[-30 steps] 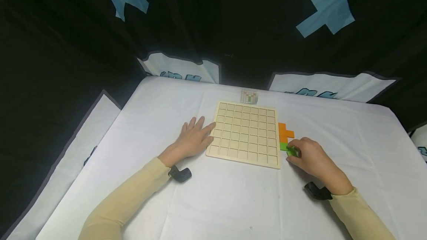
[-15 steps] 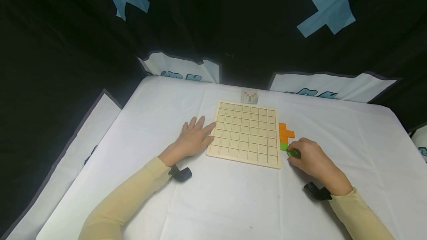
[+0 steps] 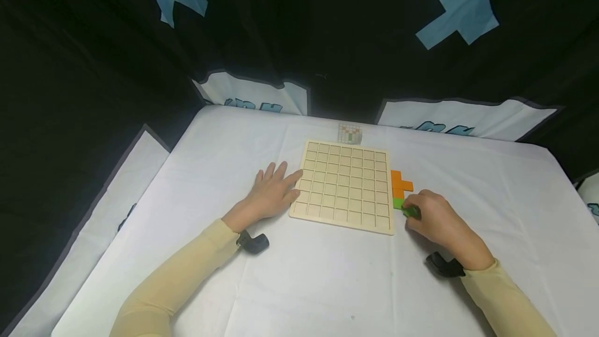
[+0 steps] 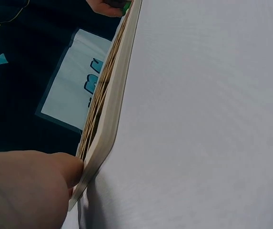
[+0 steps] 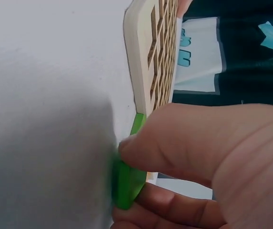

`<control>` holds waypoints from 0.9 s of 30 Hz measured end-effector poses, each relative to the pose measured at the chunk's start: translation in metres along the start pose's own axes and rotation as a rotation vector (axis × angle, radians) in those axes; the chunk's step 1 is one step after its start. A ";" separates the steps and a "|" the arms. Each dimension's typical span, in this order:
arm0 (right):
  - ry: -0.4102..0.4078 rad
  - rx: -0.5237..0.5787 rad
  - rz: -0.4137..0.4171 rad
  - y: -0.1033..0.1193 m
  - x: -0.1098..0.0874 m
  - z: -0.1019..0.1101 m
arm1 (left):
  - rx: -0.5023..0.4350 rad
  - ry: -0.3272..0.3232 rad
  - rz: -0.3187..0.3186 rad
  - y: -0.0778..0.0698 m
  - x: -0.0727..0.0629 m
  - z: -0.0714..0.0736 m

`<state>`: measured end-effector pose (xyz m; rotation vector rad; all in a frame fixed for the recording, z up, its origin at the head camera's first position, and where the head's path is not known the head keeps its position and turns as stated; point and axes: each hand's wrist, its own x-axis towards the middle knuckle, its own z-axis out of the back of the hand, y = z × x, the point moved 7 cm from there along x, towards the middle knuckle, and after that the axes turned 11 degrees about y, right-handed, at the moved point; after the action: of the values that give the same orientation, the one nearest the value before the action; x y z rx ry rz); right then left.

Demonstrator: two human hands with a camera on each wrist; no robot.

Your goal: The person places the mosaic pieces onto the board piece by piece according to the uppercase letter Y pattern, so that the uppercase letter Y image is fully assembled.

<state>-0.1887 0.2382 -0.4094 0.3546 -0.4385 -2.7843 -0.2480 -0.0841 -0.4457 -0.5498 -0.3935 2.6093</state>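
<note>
A square wooden grid board lies flat on the white-covered table. My left hand has its fingers spread, with the index finger and thumb at the board's left edge. On the opposite side, my right hand pinches a green puzzle piece between thumb and fingers, low over the cloth. Part of the green reaches the board's right edge, while the hand hides some of it. Just beyond, an orange puzzle piece lies flat along that same edge, with one square sticking out to the right.
Behind the board lies a small clear card with a coloured grid pattern. White cloth covers the table, and a black curtain with blue patches hangs behind it. Each wrist carries a black camera mount.
The head view has shifted slightly. My right hand still pinches the green piece, which is tilted a little differently; the left hand keeps its place at the board.
</note>
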 end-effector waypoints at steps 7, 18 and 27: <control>-0.031 0.007 0.020 0.004 0.002 0.006 | 0.007 -0.005 -0.002 0.001 0.002 -0.001; -0.047 -0.030 0.093 0.025 0.011 0.010 | -0.010 0.000 0.006 0.002 0.001 0.000; -0.040 -0.042 0.218 0.053 0.026 0.010 | -0.003 0.014 0.016 0.002 0.002 -0.001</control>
<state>-0.2025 0.1839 -0.3881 0.2269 -0.4013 -2.5876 -0.2499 -0.0848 -0.4481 -0.5735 -0.3899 2.6191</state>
